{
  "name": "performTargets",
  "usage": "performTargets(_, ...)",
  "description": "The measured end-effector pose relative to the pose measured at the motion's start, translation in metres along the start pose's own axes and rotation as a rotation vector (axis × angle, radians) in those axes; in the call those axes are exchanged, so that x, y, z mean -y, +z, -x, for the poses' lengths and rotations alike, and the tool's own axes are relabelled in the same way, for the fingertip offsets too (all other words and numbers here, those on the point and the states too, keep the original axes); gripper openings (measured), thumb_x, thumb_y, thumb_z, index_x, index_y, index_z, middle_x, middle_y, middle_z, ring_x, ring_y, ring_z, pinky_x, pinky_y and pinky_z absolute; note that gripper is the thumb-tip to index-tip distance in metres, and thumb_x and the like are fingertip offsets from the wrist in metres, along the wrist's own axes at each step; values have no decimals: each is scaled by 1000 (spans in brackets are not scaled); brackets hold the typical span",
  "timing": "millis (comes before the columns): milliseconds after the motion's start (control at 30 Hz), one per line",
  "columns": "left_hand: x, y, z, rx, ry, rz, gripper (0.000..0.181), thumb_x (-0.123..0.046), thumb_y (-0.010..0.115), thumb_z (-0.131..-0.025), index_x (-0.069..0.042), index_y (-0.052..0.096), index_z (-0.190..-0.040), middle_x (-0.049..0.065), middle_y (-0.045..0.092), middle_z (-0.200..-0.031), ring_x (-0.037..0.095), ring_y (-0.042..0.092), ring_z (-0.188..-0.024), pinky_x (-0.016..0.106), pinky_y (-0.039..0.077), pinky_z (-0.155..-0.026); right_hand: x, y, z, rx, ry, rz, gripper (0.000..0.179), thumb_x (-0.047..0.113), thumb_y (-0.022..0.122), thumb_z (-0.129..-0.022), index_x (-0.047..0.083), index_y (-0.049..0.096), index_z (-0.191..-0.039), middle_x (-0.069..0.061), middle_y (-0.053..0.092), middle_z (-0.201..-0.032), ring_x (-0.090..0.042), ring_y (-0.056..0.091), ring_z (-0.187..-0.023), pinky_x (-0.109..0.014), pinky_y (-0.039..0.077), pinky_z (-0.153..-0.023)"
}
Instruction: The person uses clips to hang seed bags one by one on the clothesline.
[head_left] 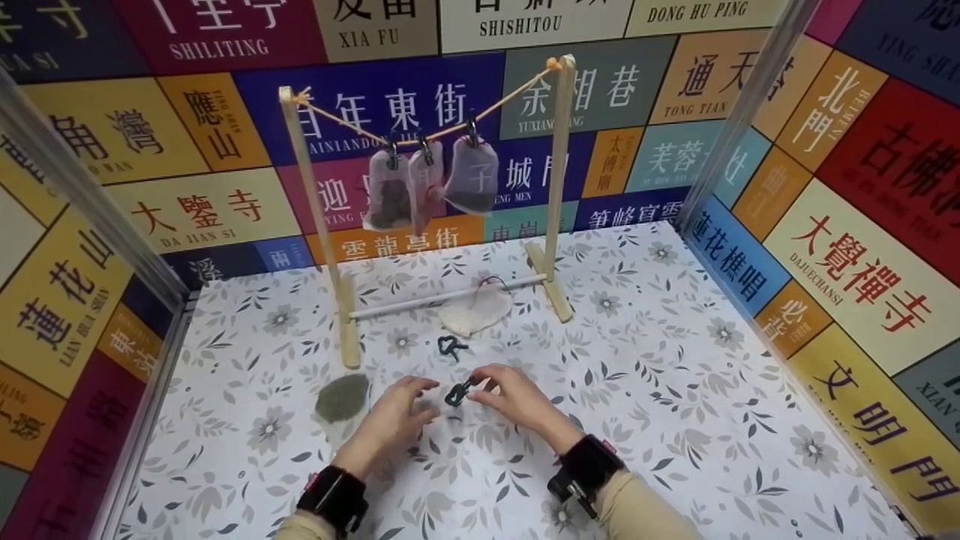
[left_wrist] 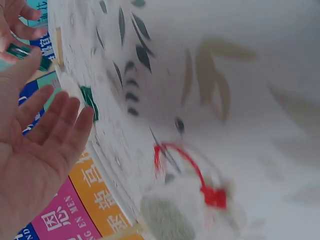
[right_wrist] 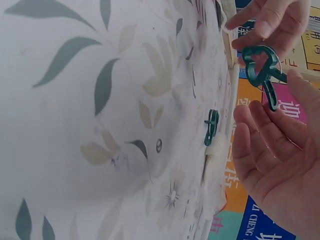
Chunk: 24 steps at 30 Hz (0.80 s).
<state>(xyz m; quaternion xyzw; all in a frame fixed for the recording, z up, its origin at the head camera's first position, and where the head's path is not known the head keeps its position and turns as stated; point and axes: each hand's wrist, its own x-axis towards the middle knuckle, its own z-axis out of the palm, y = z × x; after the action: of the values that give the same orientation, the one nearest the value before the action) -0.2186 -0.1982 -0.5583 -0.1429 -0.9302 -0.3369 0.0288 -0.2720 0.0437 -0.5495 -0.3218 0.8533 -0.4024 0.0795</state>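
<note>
Over the middle of the cloth, my right hand (head_left: 517, 401) pinches a dark green plastic clip (right_wrist: 262, 67) by its handle end between thumb and fingers. My left hand (head_left: 396, 414) is just left of the clip, its fingers relaxed and spread, holding nothing. A second green clip (head_left: 450, 346) lies on the cloth beyond the hands. To the left of my left hand lies a small pouch with grey-green filling (head_left: 341, 397); a red cord (left_wrist: 192, 165) shows on it in the left wrist view. A pale pouch (head_left: 474, 311) lies farther back, by the rack's white crossbar.
A wooden rack (head_left: 556, 172) stands at the back, with a sagging yellow cord (head_left: 341, 120) tied between its posts. Three filled pouches (head_left: 471, 180) hang from it by dark clips. Printed panels (head_left: 862, 247) wall in the flower-patterned cloth (head_left: 675, 420) on the back and sides.
</note>
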Motion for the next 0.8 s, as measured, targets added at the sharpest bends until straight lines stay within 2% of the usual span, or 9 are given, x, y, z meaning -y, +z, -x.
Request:
performTargets(100, 10, -13, 5, -123, -48, -160, 33, -7, 77, -81, 0, 67, -112, 21, 67, -113, 39, 65, -103, 50, 55, -91, 1, -5, -1, -20, 18, 9, 33, 27, 67, -95, 3, 68, -119, -14, 71, -113, -27, 70, -92, -39, 58, -81)
performTargets(167, 16, -23, 9, -146, -102, -264, 36, -7, 80, -76, -1, 67, -109, 20, 65, -112, 40, 63, -103, 51, 54, -89, 2, -9, -1, -16, 36, 2, 35, 26, 68, -94, 3, 67, -120, -13, 71, -112, -26, 70, -92, -33, 58, -79)
performTargets(233, 21, -33, 16, -97, -164, -336, 44, -7, 82, -72, -1, 65, -112, 22, 61, -115, 42, 58, -106, 54, 52, -90, 2, -12, -2, -11, 56, -12, 36, 24, 71, -92, 2, 67, -120, -13, 71, -111, -26, 70, -91, -28, 57, -76)
performTargets(333, 28, -44, 25, 60, -266, -389, 69, -10, 88, -64, -1, 57, -126, 25, 51, -129, 46, 48, -120, 62, 46, -96, 2, -16, -3, -16, 84, -30, 39, 20, 75, -88, 0, 66, -120, -12, 71, -109, -26, 70, -91, -25, 56, -74)
performTargets(400, 32, -48, 32, 142, -321, -385, 90, -11, 91, -59, -1, 49, -138, 29, 42, -138, 51, 39, -129, 70, 42, -98, 1, -17, -4, -31, 99, -34, 38, 18, 77, -85, 1, 67, -118, -12, 71, -108, -26, 70, -91, -25, 55, -73)
performTargets(500, 38, -48, 39, 188, -371, -340, 110, -10, 92, -55, -3, 36, -151, 33, 31, -147, 56, 28, -138, 74, 43, -97, 1, -19, -6, -54, 113, -30, 35, 17, 80, -82, 4, 67, -112, -12, 71, -107, -24, 68, -90, -24, 54, -72)
performTargets(567, 42, -46, 43, 177, -357, -325, 112, -6, 89, -57, -3, 33, -153, 33, 30, -147, 56, 26, -139, 70, 45, -97, 2, -20, -7, -63, 119, -20, 33, 17, 80, -81, 5, 67, -108, -12, 71, -107, -24, 68, -90, -24, 54, -72)
performTargets(667, 47, -40, 49, 115, -257, -363, 102, 0, 86, -60, 0, 37, -150, 33, 37, -141, 57, 35, -132, 62, 52, -94, 4, -22, -8, -65, 107, 7, 32, 17, 80, -81, 5, 65, -107, -13, 71, -106, -24, 68, -90, -25, 54, -74)
performTargets(800, 53, -33, 50, -42, -114, -497, 64, -2, 82, -73, 1, 52, -130, 27, 56, -113, 48, 57, -105, 53, 58, -78, 6, -25, -10, -68, 51, 84, 33, 18, 79, -83, 5, 64, -108, -13, 70, -108, -27, 69, -93, -32, 56, -78)
